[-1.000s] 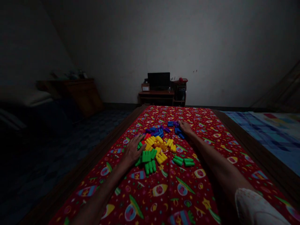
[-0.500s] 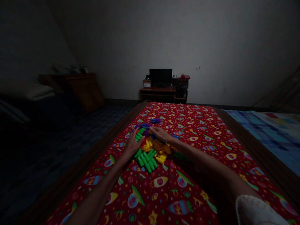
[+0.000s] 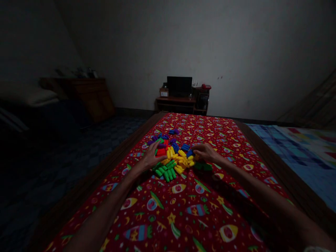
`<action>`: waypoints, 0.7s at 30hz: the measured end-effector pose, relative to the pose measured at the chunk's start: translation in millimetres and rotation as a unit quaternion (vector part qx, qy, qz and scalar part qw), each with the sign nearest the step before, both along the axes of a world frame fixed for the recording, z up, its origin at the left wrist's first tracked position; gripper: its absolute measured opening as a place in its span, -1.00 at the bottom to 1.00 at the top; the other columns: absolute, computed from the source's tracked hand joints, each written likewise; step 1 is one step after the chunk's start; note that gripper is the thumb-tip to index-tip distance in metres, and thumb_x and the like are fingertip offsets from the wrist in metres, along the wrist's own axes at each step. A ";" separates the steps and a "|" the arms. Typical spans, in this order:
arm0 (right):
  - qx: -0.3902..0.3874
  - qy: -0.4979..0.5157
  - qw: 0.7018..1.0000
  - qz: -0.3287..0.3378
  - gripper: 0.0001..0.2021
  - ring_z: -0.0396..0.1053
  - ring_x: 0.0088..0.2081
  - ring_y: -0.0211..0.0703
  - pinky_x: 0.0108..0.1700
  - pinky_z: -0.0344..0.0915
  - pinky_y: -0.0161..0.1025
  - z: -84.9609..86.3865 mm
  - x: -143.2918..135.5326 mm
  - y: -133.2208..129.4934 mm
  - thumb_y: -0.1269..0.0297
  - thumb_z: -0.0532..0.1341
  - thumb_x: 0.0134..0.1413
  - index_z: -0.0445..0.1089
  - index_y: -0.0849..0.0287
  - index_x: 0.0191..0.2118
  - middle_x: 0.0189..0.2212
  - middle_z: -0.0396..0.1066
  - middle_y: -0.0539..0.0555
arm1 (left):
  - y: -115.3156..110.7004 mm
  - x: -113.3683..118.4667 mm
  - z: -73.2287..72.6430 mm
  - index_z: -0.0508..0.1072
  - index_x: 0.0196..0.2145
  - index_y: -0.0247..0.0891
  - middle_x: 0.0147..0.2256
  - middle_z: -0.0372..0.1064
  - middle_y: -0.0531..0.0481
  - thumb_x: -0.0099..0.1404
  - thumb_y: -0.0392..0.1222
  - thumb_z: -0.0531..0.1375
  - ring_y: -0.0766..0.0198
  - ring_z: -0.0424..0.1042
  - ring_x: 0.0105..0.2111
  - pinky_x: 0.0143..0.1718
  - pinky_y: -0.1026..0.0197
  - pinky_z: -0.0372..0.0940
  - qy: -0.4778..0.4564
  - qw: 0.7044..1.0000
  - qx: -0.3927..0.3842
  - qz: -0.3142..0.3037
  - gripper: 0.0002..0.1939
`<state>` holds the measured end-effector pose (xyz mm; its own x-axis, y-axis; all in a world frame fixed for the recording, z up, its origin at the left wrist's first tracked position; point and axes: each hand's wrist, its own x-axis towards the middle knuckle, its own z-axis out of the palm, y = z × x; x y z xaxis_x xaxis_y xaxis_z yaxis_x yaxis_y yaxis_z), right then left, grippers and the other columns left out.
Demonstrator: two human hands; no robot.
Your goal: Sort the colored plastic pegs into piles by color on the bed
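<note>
A loose heap of plastic toy blocks lies on a red patterned cloth point(image 3: 178, 210). My left hand point(image 3: 151, 158) rests at the heap's left side, fingers and thumb spread beside the red blocks point(image 3: 161, 152); what lies under its palm is hidden. On the right, my right hand point(image 3: 207, 152) is open with curved fingers, its tips at a blue block point(image 3: 190, 153). Yellow blocks point(image 3: 181, 161) fill the middle between the hands. Green blocks point(image 3: 166, 171) sit nearest me, and darker green blocks point(image 3: 203, 166) lie in shadow below my right hand. Purple blocks point(image 3: 173, 141) are toward the far side.
A blue and purple piece point(image 3: 173, 132) lies apart beyond the heap. Past the table's far end stands a desk point(image 3: 175, 99) with a monitor point(image 3: 180, 86). A wooden cabinet point(image 3: 91, 98) is at the left, and a checked blue cloth point(image 3: 278, 147) lies at the right.
My right hand has moved right and toward me, from the far purple blocks to the blue one at the right edge. The blocks are more spread out, with red and blue ones uncovered.
</note>
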<state>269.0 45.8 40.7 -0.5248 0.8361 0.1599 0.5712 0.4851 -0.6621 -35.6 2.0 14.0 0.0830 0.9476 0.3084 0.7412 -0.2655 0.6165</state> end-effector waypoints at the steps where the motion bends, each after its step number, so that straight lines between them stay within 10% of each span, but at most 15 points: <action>1: 0.020 -0.025 0.999 0.010 -0.63 0.47 -0.18 0.01 -0.12 0.36 -0.12 0.7 6.5 -7.1 0.21 0.12 0.06 0.49 0.21 -0.07 -0.19 0.53 0.14 | -4.4 2.0 0.0 0.14 0.23 -0.14 0.20 0.11 -0.18 0.01 0.15 0.28 -0.10 0.15 0.18 0.17 -0.13 0.09 0.026 1.000 -0.001 -0.006 -0.13; 9: 0.105 -0.179 0.977 0.056 -0.25 0.26 0.09 0.21 0.04 0.24 0.03 -29.5 24.8 -48.5 0.01 0.34 -0.16 0.25 0.18 0.19 0.10 0.30 0.33 | -31.7 19.7 -17.9 0.16 0.22 -0.01 0.25 -0.04 -0.16 -0.09 0.05 0.41 -0.25 -0.01 0.22 0.11 -0.29 0.11 0.165 0.984 0.063 -0.004 -0.07; 14: 0.122 -0.093 0.986 0.058 -0.54 0.41 -0.13 -0.04 -0.11 0.30 -0.19 -39.0 -22.6 -40.8 0.25 0.26 -0.01 0.35 0.19 0.06 -0.15 0.47 0.20 | -17.2 28.2 -20.5 0.30 0.10 -0.11 0.11 0.17 -0.13 -0.02 -0.12 0.37 -0.07 0.21 0.11 0.12 -0.15 0.18 0.121 0.985 0.119 0.030 -0.30; 21: 0.080 0.003 0.996 0.035 -0.40 0.43 -0.11 -0.03 -0.08 0.31 -0.20 -22.4 -101.6 -0.7 0.45 0.29 -0.17 0.32 0.20 0.11 -0.11 0.48 0.14 | -5.6 20.1 -5.7 0.37 0.02 -0.20 -0.04 0.33 -0.12 0.00 -0.34 0.24 0.06 0.38 -0.03 0.01 0.06 0.32 0.040 0.989 0.121 0.071 -0.44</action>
